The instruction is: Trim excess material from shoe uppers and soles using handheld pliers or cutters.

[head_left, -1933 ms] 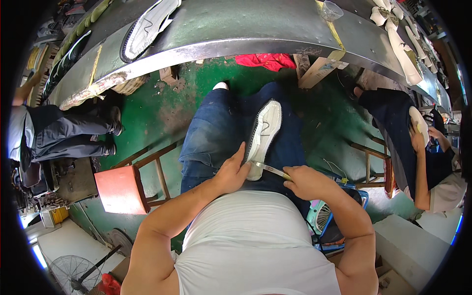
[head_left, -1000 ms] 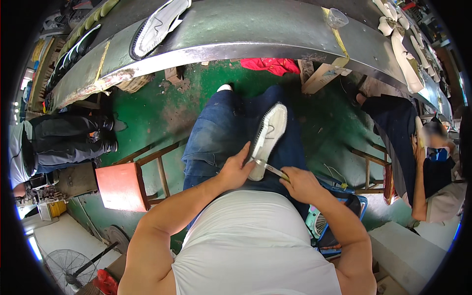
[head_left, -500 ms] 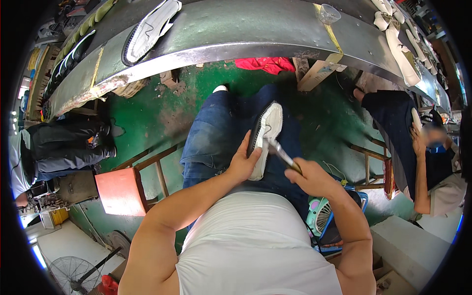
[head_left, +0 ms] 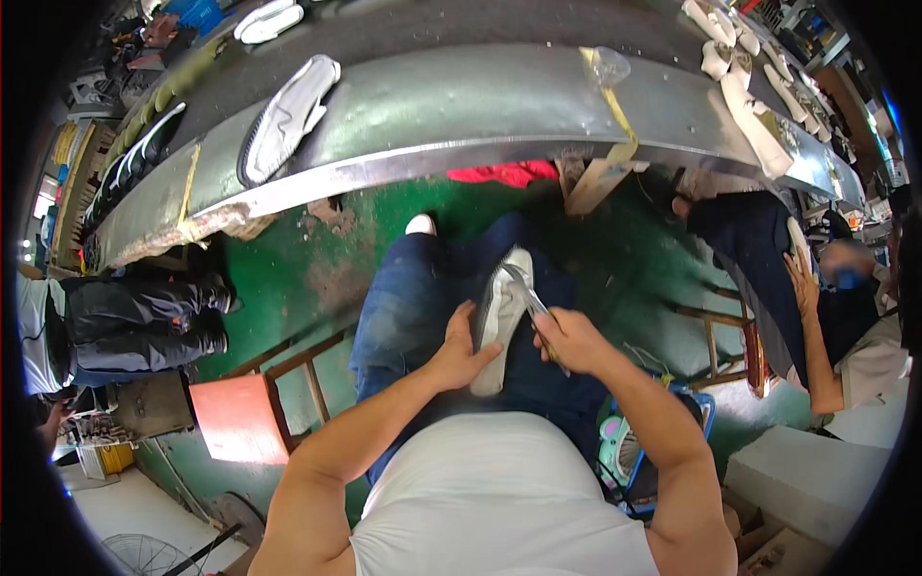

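On my lap lies a shoe upper stretched over a last [head_left: 498, 317], underside up, off-white with a dark edge along its left side. My left hand [head_left: 461, 353] wraps its left side and heel half, the thumb lying across the pale underside. Closed around the handles of metal pincers [head_left: 533, 302] is my right hand [head_left: 576, 340], just right of the shoe. The pincers' jaws touch the shoe near its toe end; whether they grip the edge is too small to tell.
A metal-edged bench [head_left: 432, 106] spans the front, bearing a similar shoe [head_left: 288, 120], a clear plastic cup [head_left: 607, 67] and pale shoe lasts [head_left: 754, 125]. A red-topped stool [head_left: 238, 418] stands left, a small green fan [head_left: 618, 446] right. One person sits right; another's legs show left.
The pincers have moved from the shoe's middle up to its toe end, and my right hand has turned. My left hand stays on the shoe. The whole view has tilted slightly upward.
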Tool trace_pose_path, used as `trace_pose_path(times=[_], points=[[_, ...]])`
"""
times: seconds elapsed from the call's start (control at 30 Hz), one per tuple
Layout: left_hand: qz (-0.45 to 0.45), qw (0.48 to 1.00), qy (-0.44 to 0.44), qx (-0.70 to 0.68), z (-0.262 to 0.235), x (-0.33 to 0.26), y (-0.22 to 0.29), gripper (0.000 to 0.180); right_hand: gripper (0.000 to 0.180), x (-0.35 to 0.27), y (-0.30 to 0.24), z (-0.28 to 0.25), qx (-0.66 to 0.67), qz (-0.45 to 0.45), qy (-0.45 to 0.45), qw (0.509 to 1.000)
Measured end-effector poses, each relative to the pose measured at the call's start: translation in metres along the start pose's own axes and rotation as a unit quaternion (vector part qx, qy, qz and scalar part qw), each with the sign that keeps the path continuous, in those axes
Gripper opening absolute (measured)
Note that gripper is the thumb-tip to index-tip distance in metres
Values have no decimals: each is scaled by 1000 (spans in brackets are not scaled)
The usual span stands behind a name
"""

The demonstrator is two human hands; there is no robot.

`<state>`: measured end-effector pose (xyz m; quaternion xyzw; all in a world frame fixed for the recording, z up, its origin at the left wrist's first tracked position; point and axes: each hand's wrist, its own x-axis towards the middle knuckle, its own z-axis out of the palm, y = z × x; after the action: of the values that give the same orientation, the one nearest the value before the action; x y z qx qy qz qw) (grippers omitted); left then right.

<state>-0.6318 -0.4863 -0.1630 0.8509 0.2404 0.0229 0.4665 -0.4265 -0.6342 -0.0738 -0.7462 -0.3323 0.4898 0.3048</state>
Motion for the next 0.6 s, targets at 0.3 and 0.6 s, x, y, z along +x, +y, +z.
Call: trace_pose_path(times=[0.3,0.6], points=[[-219,883,-141,-390,-96,66,46,67,43,-29,73,37,327,38,71,942],[77,975,67,200,-316,266,215,74,44,-8,75,17,374,54,28,926]])
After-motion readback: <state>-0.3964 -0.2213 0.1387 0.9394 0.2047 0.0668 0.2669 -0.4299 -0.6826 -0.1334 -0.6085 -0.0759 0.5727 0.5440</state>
